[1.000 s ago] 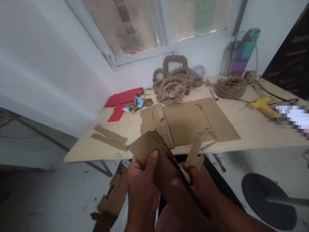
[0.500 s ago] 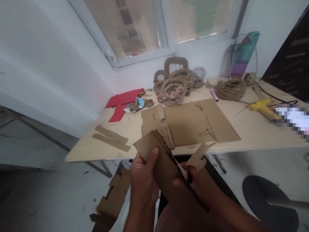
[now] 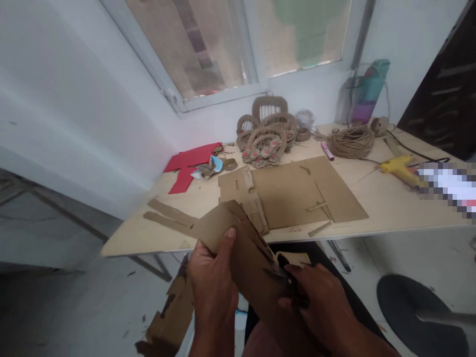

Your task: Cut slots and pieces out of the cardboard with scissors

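Our left hand pinches the cardboard piece, thumb pressed on top, just off the table edge. Our right hand is wrapped round the scissors, blades in the sheet. The cut looks partway, with much of the edge left.

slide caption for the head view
Left hand holds a brown cardboard piece; right hand grips a dark tool against it.

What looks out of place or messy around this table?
Torn cardboard scraps lie on the floor below the table edge, left of the left hand. The cardboard piece it holds has a ragged edge where the right hand holds dark scissors.
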A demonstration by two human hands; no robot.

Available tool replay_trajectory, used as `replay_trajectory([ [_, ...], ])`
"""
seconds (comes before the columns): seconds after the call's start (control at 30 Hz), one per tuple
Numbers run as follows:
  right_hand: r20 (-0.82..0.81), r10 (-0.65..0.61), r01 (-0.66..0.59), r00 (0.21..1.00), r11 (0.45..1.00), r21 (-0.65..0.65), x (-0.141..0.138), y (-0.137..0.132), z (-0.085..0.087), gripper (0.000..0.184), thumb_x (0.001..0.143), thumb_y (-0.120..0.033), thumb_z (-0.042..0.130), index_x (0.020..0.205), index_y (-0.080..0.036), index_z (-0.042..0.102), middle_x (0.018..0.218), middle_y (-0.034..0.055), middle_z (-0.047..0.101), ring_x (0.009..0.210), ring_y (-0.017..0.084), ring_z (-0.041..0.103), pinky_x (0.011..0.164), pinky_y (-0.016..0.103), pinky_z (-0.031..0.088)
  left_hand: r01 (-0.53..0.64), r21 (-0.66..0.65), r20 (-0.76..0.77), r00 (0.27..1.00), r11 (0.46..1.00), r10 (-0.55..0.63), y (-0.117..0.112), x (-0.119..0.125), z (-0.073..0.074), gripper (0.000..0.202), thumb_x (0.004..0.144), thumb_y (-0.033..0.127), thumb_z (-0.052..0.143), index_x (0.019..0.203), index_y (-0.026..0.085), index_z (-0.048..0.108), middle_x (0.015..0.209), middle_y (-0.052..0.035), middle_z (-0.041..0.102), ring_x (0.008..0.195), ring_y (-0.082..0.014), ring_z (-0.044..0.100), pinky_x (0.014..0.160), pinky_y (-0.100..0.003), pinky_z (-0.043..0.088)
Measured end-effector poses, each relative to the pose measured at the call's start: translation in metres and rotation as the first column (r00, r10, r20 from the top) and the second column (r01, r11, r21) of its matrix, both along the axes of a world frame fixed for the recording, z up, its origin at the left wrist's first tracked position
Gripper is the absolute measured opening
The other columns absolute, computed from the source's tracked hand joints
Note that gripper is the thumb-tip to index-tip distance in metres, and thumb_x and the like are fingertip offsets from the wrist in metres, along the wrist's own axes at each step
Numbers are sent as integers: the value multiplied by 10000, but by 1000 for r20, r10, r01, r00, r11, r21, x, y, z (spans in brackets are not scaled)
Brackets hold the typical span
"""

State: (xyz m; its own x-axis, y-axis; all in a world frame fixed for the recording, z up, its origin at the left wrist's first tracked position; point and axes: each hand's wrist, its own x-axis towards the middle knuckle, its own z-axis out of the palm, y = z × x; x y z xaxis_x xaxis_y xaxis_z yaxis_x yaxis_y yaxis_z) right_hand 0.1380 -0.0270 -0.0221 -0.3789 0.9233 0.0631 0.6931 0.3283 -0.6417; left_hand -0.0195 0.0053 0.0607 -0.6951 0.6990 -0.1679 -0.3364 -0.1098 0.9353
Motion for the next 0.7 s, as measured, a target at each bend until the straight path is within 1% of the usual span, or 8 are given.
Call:
replay_trajectory([
  [0.1,13,-8,7,1000,999,36,6,-5,0,389,752,-304,627,1133,-228,635,875,77,723,769,282,644,711,409,446,-27,0,-15,1000,1000,27,-2,-2,1,285,645,156,720,926,182,680,706,5,714,605,-136,667,587,-235,554],
  [0.2,-14,-10,8,1000,994,-113,14,-10,3,346,746,-309,622,1087,-260,649,877,54,724,750,263,633,674,366,435,-126,41,-107,986,991,129,-4,-6,-1,280,649,176,727,924,183,672,749,4,723,665,-139,680,606,-226,551],
  [0.27,-128,32,-63,991,969,-240,16,-11,8,286,726,-321,636,1002,-252,675,811,27,715,705,231,618,628,313,422,-151,45,-189,969,987,157,-5,-8,-6,289,657,214,732,937,181,665,773,-3,727,696,-147,682,625,-237,552],
  [0.37,-433,96,-260,896,904,-338,9,-5,18,251,745,-383,612,910,-208,685,738,4,674,656,183,590,580,255,407,-124,-29,-306,946,992,109,-9,-9,-12,350,652,285,744,972,173,655,806,-19,730,728,-176,679,637,-276,555],
  [0.43,-590,66,-334,805,872,-358,1,2,26,303,771,-430,582,914,-180,678,743,4,655,667,172,582,592,245,416,-129,-74,-376,922,989,92,-12,-8,-13,378,627,295,758,967,169,653,806,-23,729,732,-188,676,626,-279,550],
  [0.53,-696,13,-391,718,835,-387,-5,14,38,337,798,-468,559,889,-165,675,737,8,634,693,174,578,623,254,436,-163,-110,-431,897,981,100,-22,-7,-6,374,591,308,771,918,170,654,788,-22,725,730,-193,672,605,-261,534],
  [0.6,-732,66,-482,678,792,-375,-4,20,43,343,797,-486,565,866,-169,678,749,13,632,728,184,585,658,267,452,-182,-163,-489,869,970,80,-31,-7,1,373,585,371,765,880,174,652,767,-27,721,724,-206,669,587,-267,523],
  [0.7,-756,125,-595,642,703,-389,4,21,50,335,791,-491,587,879,-182,680,780,18,633,772,193,591,676,267,464,-264,-237,-682,731,935,33,-47,-9,9,374,599,490,728,805,186,655,691,-31,702,688,-234,659,558,-297,504],
])
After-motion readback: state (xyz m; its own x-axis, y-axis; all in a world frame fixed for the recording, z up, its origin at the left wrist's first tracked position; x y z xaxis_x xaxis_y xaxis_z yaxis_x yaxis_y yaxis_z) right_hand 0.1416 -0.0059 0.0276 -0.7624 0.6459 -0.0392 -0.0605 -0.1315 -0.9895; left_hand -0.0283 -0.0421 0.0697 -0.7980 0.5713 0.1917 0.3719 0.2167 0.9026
